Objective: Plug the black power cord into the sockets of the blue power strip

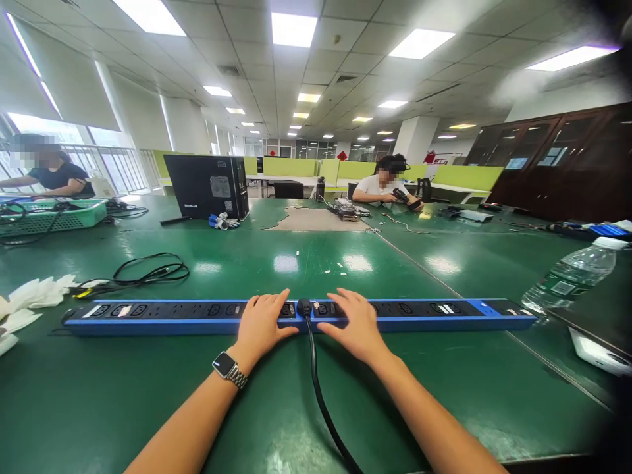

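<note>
A long blue power strip [187, 325] with a black top and rows of sockets lies across the green table in front of me. My left hand [263, 322] grips it left of the middle, fingers over its top and thumb along the near side. On the other side of the middle, my right hand [356, 324] spans the strip in the same way, its fingers somewhat spread. Between both hands a black plug [304, 307] sits in a socket. Its thick black cable [318, 388] runs over the near edge towards me. A watch [226, 366] is on my left wrist.
A water bottle [567, 276] leans at the right, near a white-edged device [600, 352]. Coiled black cable [153, 268] and crumpled white gloves or tissue [37, 293] lie left. Farther back are a computer case [202, 187], a green basket [74, 217] and two people.
</note>
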Tool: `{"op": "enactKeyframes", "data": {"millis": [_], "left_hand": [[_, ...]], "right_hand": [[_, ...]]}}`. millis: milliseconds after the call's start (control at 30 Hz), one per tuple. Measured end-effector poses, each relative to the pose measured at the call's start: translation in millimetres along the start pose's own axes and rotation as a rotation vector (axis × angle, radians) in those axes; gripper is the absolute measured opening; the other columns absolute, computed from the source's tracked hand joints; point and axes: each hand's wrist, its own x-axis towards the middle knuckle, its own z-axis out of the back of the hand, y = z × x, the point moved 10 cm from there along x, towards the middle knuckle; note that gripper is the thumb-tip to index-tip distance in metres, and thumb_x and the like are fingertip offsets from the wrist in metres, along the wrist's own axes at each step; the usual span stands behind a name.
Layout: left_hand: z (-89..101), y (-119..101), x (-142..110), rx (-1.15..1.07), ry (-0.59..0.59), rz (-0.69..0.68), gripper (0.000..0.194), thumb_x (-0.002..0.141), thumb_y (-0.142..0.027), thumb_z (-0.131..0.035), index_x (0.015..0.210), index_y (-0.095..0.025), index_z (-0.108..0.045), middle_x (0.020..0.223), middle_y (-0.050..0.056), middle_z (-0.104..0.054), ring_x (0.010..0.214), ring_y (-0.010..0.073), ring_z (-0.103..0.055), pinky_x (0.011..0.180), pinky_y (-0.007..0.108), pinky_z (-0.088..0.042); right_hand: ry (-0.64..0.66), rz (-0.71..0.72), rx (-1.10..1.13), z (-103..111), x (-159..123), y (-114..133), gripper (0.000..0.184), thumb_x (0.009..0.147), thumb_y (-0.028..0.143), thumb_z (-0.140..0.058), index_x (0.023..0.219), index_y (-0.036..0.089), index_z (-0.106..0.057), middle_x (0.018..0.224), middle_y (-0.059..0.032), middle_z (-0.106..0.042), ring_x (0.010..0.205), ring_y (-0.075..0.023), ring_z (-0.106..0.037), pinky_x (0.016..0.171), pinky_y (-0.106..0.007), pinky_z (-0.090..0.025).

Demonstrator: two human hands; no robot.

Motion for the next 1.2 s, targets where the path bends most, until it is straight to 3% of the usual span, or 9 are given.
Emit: {"op": "enactKeyframes", "data": {"millis": [100,167,267,367,467,533,800,1200], "left_hand": [[-1.1,-1,-1,0.002,0.000,-0.001,0.074,0.074,-0.048,-0.075,0.136,-0.020,-0.046,0.125,0.012,-0.064,0.115,0.0303,-0.057,0.102,0.047,-0.037],[-1.2,-1,-1,0.004,0.002,0.008,0.075,0.073,-0.048,-0.076,0.136,-0.019,-0.047,0.125,0.012,-0.064,0.115,0.0302,-0.057,0.102,0.048,-0.037],[-1.0,-1,0,0.007,0.008,0.027,0.078,0.071,-0.048,-0.077,0.136,-0.019,-0.047,0.125,0.012,-0.064,0.115,0.0297,-0.057,0.102,0.047,-0.038],[-0.8,0,0,0.008,0.016,0.038,0.078,0.071,-0.049,-0.077,0.137,-0.021,-0.046,0.125,0.011,-0.064,0.115,0.0289,-0.057,0.102,0.045,-0.038],[-0.7,0,0,0.007,0.020,0.041,0.077,0.072,-0.050,-0.075,0.137,-0.020,-0.046,0.125,0.011,-0.064,0.115,0.0289,-0.057,0.102,0.046,-0.038],[-0.2,0,0,0.006,0.016,0.040,0.076,0.073,-0.051,-0.074,0.137,-0.020,-0.046,0.125,0.011,-0.064,0.115,0.0291,-0.057,0.102,0.046,-0.038],[-0.2,-1,0,0.009,-0.002,0.034,0.074,0.072,-0.050,-0.075,0.135,-0.022,-0.048,0.122,0.010,-0.065,0.113,0.0290,-0.058,0.101,0.046,-0.038],[-1.5,-1,1,0.005,0.002,0.052,0.077,0.070,-0.047,-0.078,0.135,-0.021,-0.048,0.123,0.010,-0.065,0.113,0.0292,-0.057,0.102,0.046,-0.038]], "right_hand": [[0.002,0.094,0.130,-17,12,47,0.046,0.077,0.049,-0.067,0.117,0.027,-0.065,0.130,-0.0088,-0.060,0.122,-0.0300,-0.049,0.102,-0.051,-0.039],[-0.063,0.100,0.232,-14,19,57,0.033,0.082,0.045,-0.063,0.108,0.026,-0.069,0.116,-0.0086,-0.068,0.111,-0.0270,-0.055,0.097,-0.047,-0.044],[-0.294,0.031,0.348,17,18,36,0.032,0.085,0.046,-0.058,0.107,0.024,-0.068,0.104,-0.0087,-0.070,0.099,-0.0242,-0.060,0.090,-0.042,-0.048],[-0.454,-0.120,0.336,49,6,-14,0.043,0.081,0.053,-0.060,0.109,0.021,-0.066,0.102,-0.0094,-0.070,0.093,-0.0240,-0.063,0.087,-0.041,-0.049],[-0.347,-0.190,0.278,54,0,-54,0.044,0.080,0.055,-0.058,0.107,0.021,-0.067,0.099,-0.0086,-0.071,0.088,-0.0240,-0.064,0.084,-0.040,-0.050],[-0.239,-0.139,0.245,51,-2,-62,0.041,0.081,0.053,-0.055,0.104,0.022,-0.067,0.099,-0.0073,-0.072,0.090,-0.0240,-0.065,0.085,-0.040,-0.049],[-0.124,0.036,0.189,47,-2,-50,0.033,0.086,0.046,-0.054,0.108,0.024,-0.065,0.102,-0.0051,-0.071,0.093,-0.0218,-0.063,0.087,-0.037,-0.048],[-0.080,-0.035,0.153,39,2,-61,0.036,0.087,0.049,-0.052,0.109,0.024,-0.066,0.091,-0.0052,-0.072,0.083,-0.0212,-0.065,0.079,-0.034,-0.051]]}}
